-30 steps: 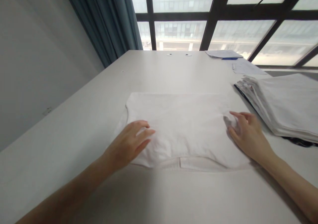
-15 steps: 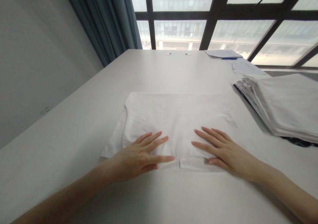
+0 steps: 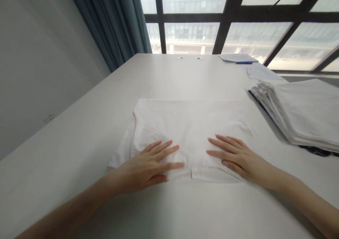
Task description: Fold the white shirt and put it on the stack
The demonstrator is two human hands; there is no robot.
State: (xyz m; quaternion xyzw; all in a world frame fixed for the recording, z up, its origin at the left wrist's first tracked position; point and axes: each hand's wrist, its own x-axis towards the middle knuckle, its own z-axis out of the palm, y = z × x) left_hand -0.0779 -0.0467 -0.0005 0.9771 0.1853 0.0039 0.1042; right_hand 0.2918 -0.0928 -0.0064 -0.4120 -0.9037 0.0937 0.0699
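A folded white garment (image 3: pixel 190 120) lies flat on the white table, with a band-like strip and a short slit along its near edge. On its near left part rests my left hand (image 3: pixel 150 166), palm down, fingers spread over the cloth. My right hand (image 3: pixel 235 157) lies on the near right part, its fingers also apart and stretched toward the middle. Neither hand grips the fabric. At the left, a lower layer of the garment sticks out beyond the curved edge of the upper layer. A few soft wrinkles run between the hands.
On the right of the table (image 3: pixel 196 210) is a stack of folded white cloth (image 3: pixel 309 112) with something dark beneath it. Papers (image 3: pixel 235 58) and a blue pen (image 3: pixel 244 63) lie at the far right. Behind are a blue curtain (image 3: pixel 113 23) and a window.
My right hand has shifted slightly, its thumb moving up off the near strip. A dark gap by that thumb is gone, and the strip looks flatter there. My left hand has barely moved.
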